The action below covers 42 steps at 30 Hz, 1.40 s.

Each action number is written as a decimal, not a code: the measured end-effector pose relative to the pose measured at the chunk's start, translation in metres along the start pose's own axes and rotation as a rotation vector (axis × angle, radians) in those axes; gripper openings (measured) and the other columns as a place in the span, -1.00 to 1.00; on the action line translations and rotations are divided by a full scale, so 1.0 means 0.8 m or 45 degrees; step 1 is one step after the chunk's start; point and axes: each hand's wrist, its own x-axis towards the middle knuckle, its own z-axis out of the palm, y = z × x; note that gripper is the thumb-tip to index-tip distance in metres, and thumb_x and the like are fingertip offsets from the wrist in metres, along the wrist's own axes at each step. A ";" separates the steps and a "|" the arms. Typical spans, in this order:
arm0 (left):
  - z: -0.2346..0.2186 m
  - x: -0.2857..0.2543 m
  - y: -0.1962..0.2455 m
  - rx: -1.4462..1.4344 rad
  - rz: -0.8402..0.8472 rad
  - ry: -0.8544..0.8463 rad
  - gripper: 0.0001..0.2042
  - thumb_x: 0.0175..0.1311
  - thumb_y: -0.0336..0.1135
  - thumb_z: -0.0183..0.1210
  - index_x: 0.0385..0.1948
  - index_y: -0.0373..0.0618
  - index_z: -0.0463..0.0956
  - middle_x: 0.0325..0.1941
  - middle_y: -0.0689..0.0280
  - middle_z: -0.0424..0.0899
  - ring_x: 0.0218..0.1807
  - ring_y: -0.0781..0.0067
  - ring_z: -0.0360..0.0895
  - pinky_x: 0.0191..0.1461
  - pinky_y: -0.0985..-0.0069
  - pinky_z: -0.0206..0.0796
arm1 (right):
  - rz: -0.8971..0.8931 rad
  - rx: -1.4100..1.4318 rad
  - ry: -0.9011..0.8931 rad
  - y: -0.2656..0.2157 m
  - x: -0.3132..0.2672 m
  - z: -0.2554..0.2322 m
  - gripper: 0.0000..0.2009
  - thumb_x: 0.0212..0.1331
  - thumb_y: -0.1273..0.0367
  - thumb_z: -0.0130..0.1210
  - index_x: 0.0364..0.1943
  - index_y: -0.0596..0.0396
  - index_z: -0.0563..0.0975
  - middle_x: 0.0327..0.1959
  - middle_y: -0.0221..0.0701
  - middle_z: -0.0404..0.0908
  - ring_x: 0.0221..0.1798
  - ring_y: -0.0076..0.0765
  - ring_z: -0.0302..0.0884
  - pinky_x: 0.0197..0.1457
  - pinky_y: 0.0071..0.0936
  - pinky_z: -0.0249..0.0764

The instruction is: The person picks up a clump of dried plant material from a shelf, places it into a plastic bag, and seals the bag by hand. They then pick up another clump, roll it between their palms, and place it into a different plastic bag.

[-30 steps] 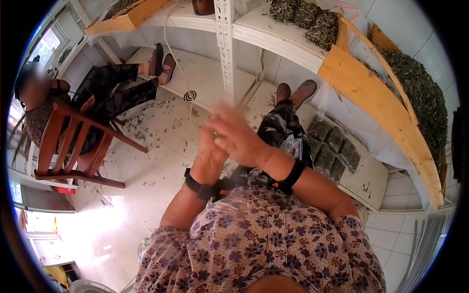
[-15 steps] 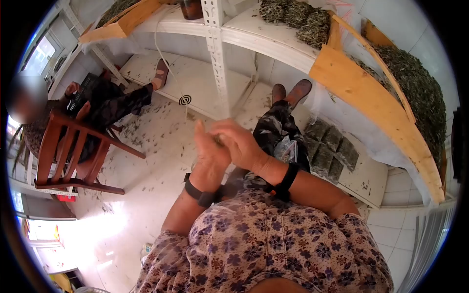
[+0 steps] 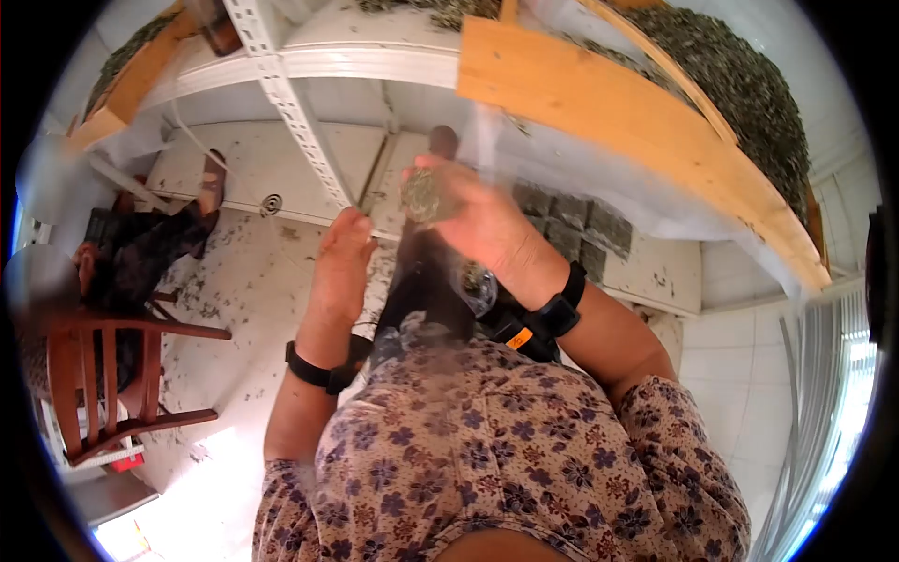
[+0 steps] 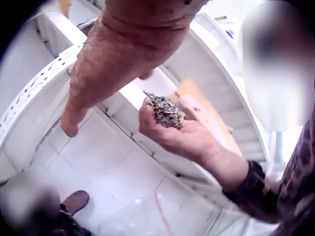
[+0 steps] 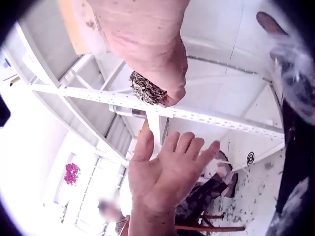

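Right hand (image 3: pixel 485 223) grips dried-leaf clump (image 3: pixel 423 195), fingers curled round it, seemingly to keep it compact; left hand (image 5: pixel 170 172) near, empty, fingers spread.

A white upper shelf (image 3: pixel 328 33) carries a heap of dried leaves (image 3: pixel 459 9) at the top, a dark brown container (image 3: pixel 217 28) toward its left end, and two wooden-sided boxes, the left box (image 3: pixel 131 94) and the larger right box (image 3: pixel 599 89) reaching past its front edge, both filled with leafy material. Below it, the white lower shelf (image 3: pixel 272 155) bears flat grey-green blocks (image 3: pixel 609 225) grouped toward its right end, with scattered bits near its left front edge. The pale floor (image 3: pixel 243 375) holds leaf scraps (image 3: pixel 215 281) and a reddish-brown wooden chair (image 3: pixel 103 375).
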 end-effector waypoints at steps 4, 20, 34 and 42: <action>0.024 0.010 0.000 0.747 -0.127 -0.485 -0.51 0.02 -0.35 0.26 -0.01 -0.39 0.34 -0.10 0.23 0.51 -0.09 0.40 0.44 0.04 0.50 0.25 | -0.094 -0.111 0.154 -0.037 -0.045 -0.004 -0.74 0.19 0.40 -0.04 -0.09 0.26 0.45 -0.08 -0.16 0.49 -0.03 -0.17 0.45 0.12 -0.19 0.34; 0.065 0.061 -0.070 1.426 0.279 -0.922 -0.78 -0.02 -0.40 0.16 -0.27 -0.13 0.52 -0.34 0.03 0.58 -0.21 -0.01 0.52 -0.17 0.32 0.36 | 0.194 -0.414 0.280 -0.018 -0.113 -0.032 -0.74 0.24 0.45 -0.16 -0.07 0.28 0.45 -0.08 -0.20 0.51 -0.02 -0.26 0.46 0.10 -0.36 0.37; 0.062 0.023 -0.078 1.427 0.335 -0.647 -0.76 0.03 -0.31 0.01 -0.48 -0.35 0.53 -0.62 -0.06 0.51 -0.56 0.19 0.52 -0.40 0.38 0.33 | 0.047 -0.511 0.675 0.020 -0.108 -0.093 -0.77 0.21 0.46 -0.15 -0.13 0.26 0.46 -0.20 -0.29 0.52 -0.15 -0.33 0.48 -0.06 -0.38 0.42; 0.059 0.002 -0.092 1.350 0.378 -0.567 -0.77 0.09 -0.32 0.01 -0.48 -0.35 0.52 -0.63 -0.05 0.50 -0.55 0.12 0.54 -0.43 0.35 0.31 | 0.124 -0.544 0.697 0.028 -0.104 -0.076 -0.69 0.09 0.53 -0.14 -0.04 0.26 0.39 -0.16 -0.26 0.43 -0.12 -0.34 0.41 -0.09 -0.36 0.37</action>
